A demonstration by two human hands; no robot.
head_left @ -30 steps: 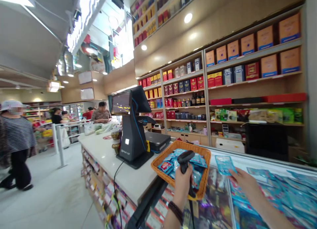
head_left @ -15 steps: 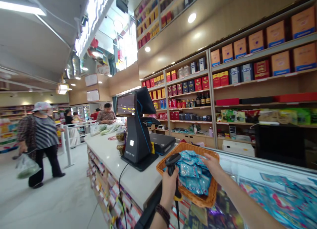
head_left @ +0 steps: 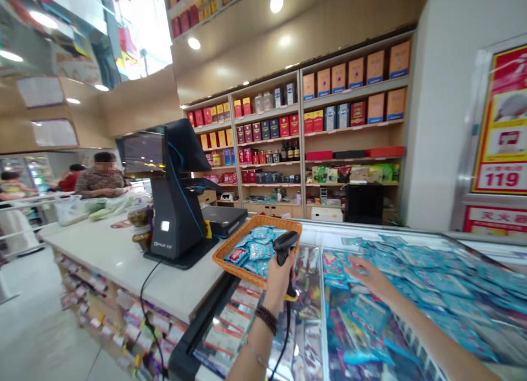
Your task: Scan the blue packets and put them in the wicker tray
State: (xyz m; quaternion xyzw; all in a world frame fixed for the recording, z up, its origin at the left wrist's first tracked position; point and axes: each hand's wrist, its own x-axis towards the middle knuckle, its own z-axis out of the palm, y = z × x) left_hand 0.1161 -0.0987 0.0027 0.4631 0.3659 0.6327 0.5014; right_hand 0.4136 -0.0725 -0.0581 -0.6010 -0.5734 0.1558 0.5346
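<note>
My left hand (head_left: 279,272) is closed round the grip of a black handheld barcode scanner (head_left: 284,244), its head beside the right side of an orange wicker basket (head_left: 230,264). A cable hangs from the scanner's lower end. Inside the basket lies a heap of small blue packets (head_left: 261,251). My right hand (head_left: 370,276) is stretched over more blue packets (head_left: 432,274) spread across the glass-topped display case (head_left: 323,315). Its fingers are apart and show no packet in their hold; whether the fingertips touch one I cannot tell.
A point-of-sale terminal (head_left: 177,205) and a black box (head_left: 224,220) stand on the white counter (head_left: 127,282) at left. Behind are shelves of boxed goods (head_left: 272,131). A person (head_left: 101,178) stands beyond the counter, near plastic bags of vegetables (head_left: 102,205).
My view has turned right. My right hand has left the packets in the basket and moved right over the packets on the case. My left hand still holds the scanner, now at the basket's right side.
</note>
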